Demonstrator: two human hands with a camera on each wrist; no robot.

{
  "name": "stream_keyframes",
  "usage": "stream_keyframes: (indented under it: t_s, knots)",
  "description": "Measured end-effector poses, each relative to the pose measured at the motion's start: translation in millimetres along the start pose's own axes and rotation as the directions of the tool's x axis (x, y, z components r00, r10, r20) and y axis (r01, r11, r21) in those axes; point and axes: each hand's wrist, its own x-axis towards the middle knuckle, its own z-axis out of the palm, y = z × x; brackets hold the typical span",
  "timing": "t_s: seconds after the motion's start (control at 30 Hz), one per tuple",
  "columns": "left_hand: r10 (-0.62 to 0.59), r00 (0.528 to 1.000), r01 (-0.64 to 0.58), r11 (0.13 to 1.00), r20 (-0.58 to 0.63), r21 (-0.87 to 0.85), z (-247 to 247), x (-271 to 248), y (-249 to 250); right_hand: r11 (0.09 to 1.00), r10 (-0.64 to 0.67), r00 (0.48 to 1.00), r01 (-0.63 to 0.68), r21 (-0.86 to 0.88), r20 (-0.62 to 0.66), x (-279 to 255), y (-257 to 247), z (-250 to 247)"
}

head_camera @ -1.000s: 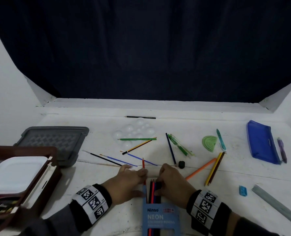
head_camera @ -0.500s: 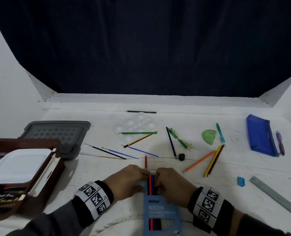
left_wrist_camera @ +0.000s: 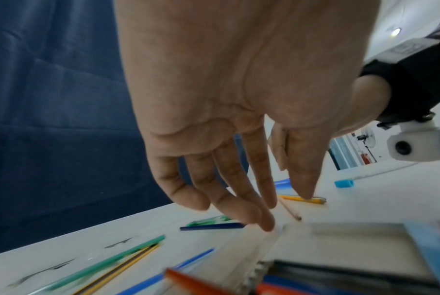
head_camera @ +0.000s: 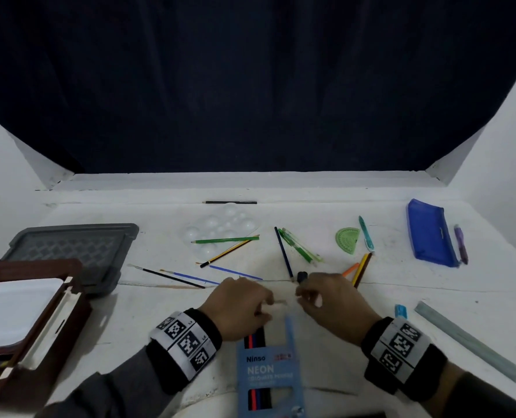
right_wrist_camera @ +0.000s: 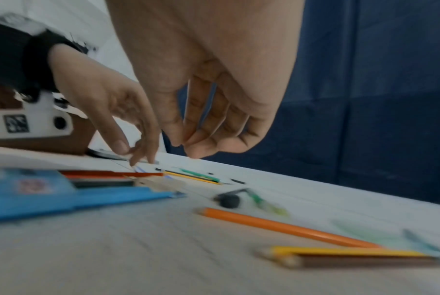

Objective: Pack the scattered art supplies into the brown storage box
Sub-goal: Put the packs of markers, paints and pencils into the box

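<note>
the pencil pack (head_camera: 270, 375) lies at 6 o'clock on the surface (head_camera: 148, 315), mouth open. left hand (head_camera: 238, 306) hovers by it, fingers loose and empty; right hand (head_camera: 332, 306) loosely curled, empty. pencils could slide out if the pack tips toward the brown box (head_camera: 39, 321) at 9 o'clock.

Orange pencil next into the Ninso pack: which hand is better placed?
Right, probably. The orange pencil lies just beyond the right hand, on its side of the Ninso pack. The left hand sits at the pack's open end and would have to cross over.
</note>
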Motion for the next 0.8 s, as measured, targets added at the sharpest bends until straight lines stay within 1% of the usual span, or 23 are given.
stream_keyframes:
  t_s: [0.03,0.1,0.17,0.23,0.3,0.4,0.63,0.8]
  knots:
    - [0.012,1.000,-0.012,1.000,-0.011,-0.009,-0.2,9.4,8.8,0.998,0.046,0.999,-0.047,-0.037,-0.014,-3.5,14.5,-7.6]
    - [0.038,0.999,-0.038,0.999,0.000,-0.027,3.4,30.8,27.0,0.983,0.150,0.989,-0.148,-0.110,0.011,-11.5,43.0,-21.7]
    - [0.063,0.997,-0.062,0.998,0.052,-0.014,10.1,53.2,44.0,0.958,0.236,0.970,-0.223,-0.181,0.054,-20.2,69.3,-29.5]
    - [0.087,0.989,-0.088,0.996,0.116,0.000,17.1,73.8,57.4,0.940,0.274,0.957,-0.246,-0.237,0.094,-27.8,88.2,-31.3]
    - [0.092,0.984,-0.093,0.996,0.152,0.000,23.2,90.5,66.0,0.938,0.273,0.951,-0.230,-0.261,0.143,-31.1,98.1,-29.0]
    - [0.047,0.991,-0.048,0.999,0.128,0.006,26.5,106.0,72.9,0.943,0.256,0.947,-0.200,-0.264,0.195,-28.8,101.8,-24.7]
    - [-0.013,0.992,0.008,0.999,0.123,0.042,23.1,111.9,75.8,0.911,0.217,0.962,-0.138,-0.389,0.167,-19.2,92.2,-13.1]
    - [-0.057,0.994,0.064,0.995,0.095,-0.071,14.0,98.4,66.7,0.913,0.129,0.981,-0.061,-0.404,0.142,-13.0,92.7,-10.0]
